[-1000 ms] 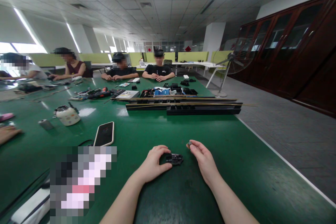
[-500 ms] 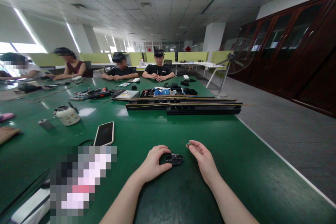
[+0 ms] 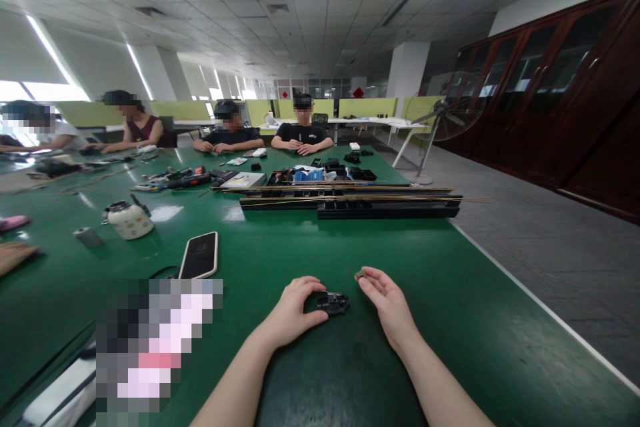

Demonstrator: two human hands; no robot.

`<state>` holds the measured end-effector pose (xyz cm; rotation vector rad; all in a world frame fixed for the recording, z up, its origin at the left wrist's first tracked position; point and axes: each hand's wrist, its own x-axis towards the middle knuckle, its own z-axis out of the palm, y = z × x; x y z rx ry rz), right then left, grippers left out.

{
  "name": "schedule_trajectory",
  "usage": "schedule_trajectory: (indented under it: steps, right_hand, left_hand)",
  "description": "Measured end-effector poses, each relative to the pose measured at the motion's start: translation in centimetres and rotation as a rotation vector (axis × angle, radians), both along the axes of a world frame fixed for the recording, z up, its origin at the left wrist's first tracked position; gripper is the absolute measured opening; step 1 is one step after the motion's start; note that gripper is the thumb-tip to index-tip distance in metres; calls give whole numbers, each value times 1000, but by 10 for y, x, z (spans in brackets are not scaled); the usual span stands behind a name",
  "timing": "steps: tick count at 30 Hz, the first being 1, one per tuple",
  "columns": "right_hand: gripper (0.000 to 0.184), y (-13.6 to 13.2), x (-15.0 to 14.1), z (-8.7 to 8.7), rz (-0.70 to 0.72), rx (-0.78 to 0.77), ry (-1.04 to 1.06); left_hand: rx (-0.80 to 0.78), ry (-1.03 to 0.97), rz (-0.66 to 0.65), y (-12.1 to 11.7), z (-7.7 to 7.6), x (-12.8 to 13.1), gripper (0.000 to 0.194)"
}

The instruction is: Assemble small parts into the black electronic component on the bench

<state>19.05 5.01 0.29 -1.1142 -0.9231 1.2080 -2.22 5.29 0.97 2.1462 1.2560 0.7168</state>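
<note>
My left hand [image 3: 295, 310] curls its thumb and fingers around the left end of a small black mechanical part [image 3: 334, 303], which lies on the green tabletop. The part is dark, with ridges and hollows; its exact kind does not show. To the right of it, my right hand [image 3: 387, 303] is closed in a pinch, apart from the black part. Between its thumb and fingertips sits a tiny greyish piece [image 3: 361, 275], too small to name.
Long black rails [image 3: 387, 210] with thin brass-coloured rods lie across the table ahead. To the left are a phone [image 3: 199, 255], a white pot-like container [image 3: 130, 220] and a small grey cylinder [image 3: 88, 237]. Several people sit along the table. A fan [image 3: 443, 110] stands beyond the right edge.
</note>
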Motion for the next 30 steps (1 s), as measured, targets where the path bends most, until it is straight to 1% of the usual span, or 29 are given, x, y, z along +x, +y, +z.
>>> schedule_trajectory:
  steps: [4, 9, 13, 17, 23, 30]
  right_hand:
    - [41, -2, -2, 4, -12, -7, -15]
    - [46, -2, -4, 8, -15, -22, -50]
    - [47, -1, -5, 5, 6, 3, -101]
    - [45, 0, -6, 0, 61, 49, -151]
    - [33, -1, -5, -5, 142, 115, -334]
    - [24, -10, -8, 3, 181, 198, -583]
  left_hand:
    - [1, 1, -1, 1, 0, 0, 39]
    - [6, 0, -4, 1, -1, -1, 40]
    - [4, 1, -2, 1, 0, 0, 39]
    - [0, 4, -3, 0, 3, 1, 38]
    - [5, 10, -7, 0, 2, 1, 38]
    - [20, 6, -6, 1, -1, 1, 38]
